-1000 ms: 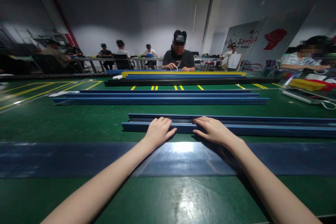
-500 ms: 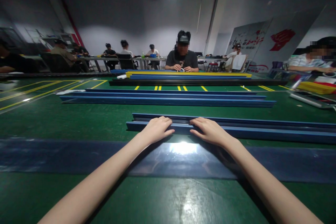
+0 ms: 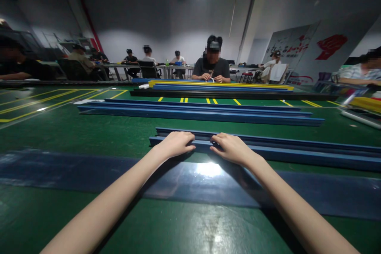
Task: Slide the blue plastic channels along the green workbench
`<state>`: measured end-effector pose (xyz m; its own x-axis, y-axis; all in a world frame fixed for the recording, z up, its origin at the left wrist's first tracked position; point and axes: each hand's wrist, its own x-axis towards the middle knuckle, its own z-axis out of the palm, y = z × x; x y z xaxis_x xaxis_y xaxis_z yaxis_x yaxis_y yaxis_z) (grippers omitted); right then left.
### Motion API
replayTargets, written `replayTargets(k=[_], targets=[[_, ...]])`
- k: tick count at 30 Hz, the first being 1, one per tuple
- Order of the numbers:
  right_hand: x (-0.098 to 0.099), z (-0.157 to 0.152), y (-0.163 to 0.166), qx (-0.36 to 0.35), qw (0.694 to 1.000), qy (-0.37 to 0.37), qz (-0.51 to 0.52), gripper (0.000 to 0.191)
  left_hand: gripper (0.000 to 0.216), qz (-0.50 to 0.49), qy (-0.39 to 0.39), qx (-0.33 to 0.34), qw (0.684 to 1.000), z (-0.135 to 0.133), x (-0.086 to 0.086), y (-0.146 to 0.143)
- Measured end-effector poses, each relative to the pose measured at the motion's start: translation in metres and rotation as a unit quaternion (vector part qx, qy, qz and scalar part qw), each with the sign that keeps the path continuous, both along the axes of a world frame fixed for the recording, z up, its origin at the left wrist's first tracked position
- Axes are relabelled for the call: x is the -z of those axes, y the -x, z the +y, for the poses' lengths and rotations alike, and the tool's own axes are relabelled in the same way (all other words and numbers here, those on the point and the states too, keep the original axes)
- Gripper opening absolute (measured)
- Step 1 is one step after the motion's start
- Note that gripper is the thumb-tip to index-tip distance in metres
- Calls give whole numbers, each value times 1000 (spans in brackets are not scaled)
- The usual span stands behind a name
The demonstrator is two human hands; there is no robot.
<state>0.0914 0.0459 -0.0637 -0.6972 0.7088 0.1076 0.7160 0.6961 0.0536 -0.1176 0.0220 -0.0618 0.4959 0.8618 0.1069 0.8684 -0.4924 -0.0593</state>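
A long blue U-shaped channel, like plastic cable trunking, lies across the green table in front of me. My left hand grips its near wall close to the left end, thumb on the near face and fingers over the top edge. A short way to the right, my right hand holds the same wall in a similar way, its fingertips partly hidden in the channel. Below both forearms a flat, glossy blue strip runs across the table, reflecting a lamp.
Farther back lie more blue channels, a black bar and a yellow channel. Across the table sits a person with both hands at a small white ring. Yellow lines mark the green table. Several people sit at desks behind.
The view has turned slightly left, so the scene sits farther right and a little tilted. Both hands stay on the blue channel, the right one slightly closer to the left.
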Motion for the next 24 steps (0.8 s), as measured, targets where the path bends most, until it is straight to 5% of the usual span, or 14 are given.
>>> replayTargets(k=[8,24], targets=[[12,0,-2,-1,999,2,35,29,26,-5,56,-47,997,0,-10,10],[15,3,-5,-29,999,-28,26,26,26,-27,71,-37,996,6,-11,16]])
